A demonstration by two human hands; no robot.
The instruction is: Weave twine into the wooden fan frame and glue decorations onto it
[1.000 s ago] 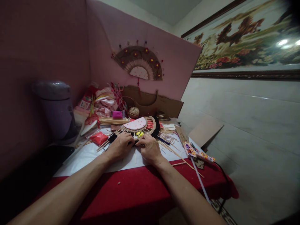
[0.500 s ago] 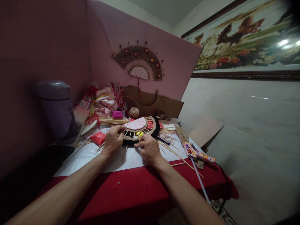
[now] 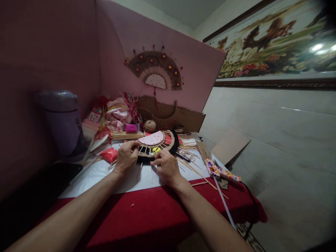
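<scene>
A half-round fan (image 3: 173,142) of thin sticks, with a dotted pink-white centre (image 3: 151,138), a twine band and a black outer edge, lies tilted over the white sheet. My left hand (image 3: 126,155) pinches the fan's left end between thumb and fingers. My right hand (image 3: 166,166) is closed at the near black edge, its fingertips gripping the rim. Between the two hands, sticks (image 3: 151,174) poke out past the black edge toward me. Something yellow (image 3: 156,149) shows beneath the fan's sticks.
A glue gun (image 3: 220,171) with a flowered cover lies at the right, beside loose sticks (image 3: 195,169). A red packet (image 3: 109,154) is left of my hands. Behind are a twine ball (image 3: 149,125), a purple packet (image 3: 131,128) and a lidded bin (image 3: 63,122).
</scene>
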